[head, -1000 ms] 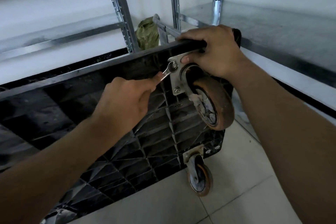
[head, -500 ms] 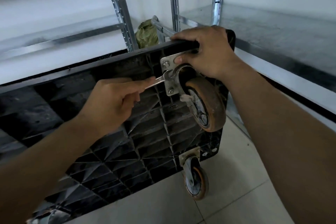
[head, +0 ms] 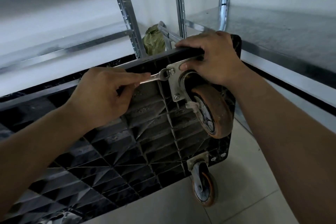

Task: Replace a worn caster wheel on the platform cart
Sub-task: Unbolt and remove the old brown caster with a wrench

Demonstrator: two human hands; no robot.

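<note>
The black platform cart [head: 138, 143] stands tipped on its side, its ribbed underside facing me. A worn orange caster wheel [head: 216, 112] hangs from a metal mounting plate [head: 175, 80] near the upper edge. My left hand [head: 103, 96] pinches a small silver wrench [head: 156, 76], whose open jaw lies beside the plate's upper left bolt [head: 171, 71]. My right hand [head: 212, 60] grips the cart's top edge, with the thumb pressing on the plate above the wheel. A second orange caster [head: 204, 183] sits at the lower edge, near the floor.
Metal shelving uprights [head: 127, 12] and a grey shelf [head: 283, 29] stand close behind and to the right of the cart. A green bag [head: 153, 41] and the cart's folded handle tube [head: 168, 33] lie behind the top edge. Pale floor tiles [head: 245, 196] spread below.
The wrench jaw has shifted up the plate, from the middle of its left edge to beside the upper left bolt. My left hand rose with it. My right hand keeps its grip.
</note>
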